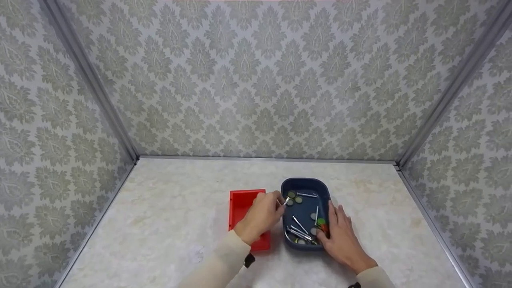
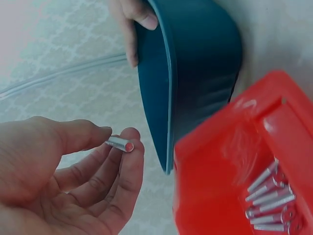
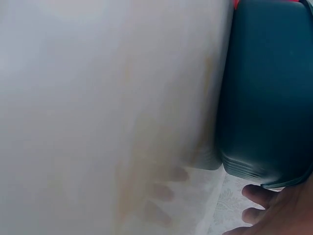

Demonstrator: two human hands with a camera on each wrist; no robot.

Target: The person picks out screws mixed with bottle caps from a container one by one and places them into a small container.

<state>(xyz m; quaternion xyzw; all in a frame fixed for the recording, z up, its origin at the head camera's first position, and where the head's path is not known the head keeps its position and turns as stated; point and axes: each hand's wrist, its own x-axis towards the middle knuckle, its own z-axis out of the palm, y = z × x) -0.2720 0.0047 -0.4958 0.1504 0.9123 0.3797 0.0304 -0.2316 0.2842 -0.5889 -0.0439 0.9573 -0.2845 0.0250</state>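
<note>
My left hand [image 1: 262,212] pinches a short silver metal rod [image 2: 120,143] between thumb and fingertips, above the near gap between the red bin and the blue tub. Its round end shows a reddish tint. The red bin [image 1: 236,212] lies partly under that hand; several similar silver rods [image 2: 271,198] rest inside it in the left wrist view. My right hand [image 1: 340,236] grips the right rim of the dark blue tub [image 1: 306,182], thumb inside and fingers along the outer wall. Inside the tub lie several silver screw-like rods [image 1: 300,225] and round, coin-like discs [image 1: 299,199].
A green piece [image 1: 321,221] and an orange piece [image 1: 323,228] lie in the tub beside my right thumb. Both containers stand on a pale marbled tabletop [image 1: 176,200]. Patterned walls [image 1: 264,88] enclose the table at the back and both sides.
</note>
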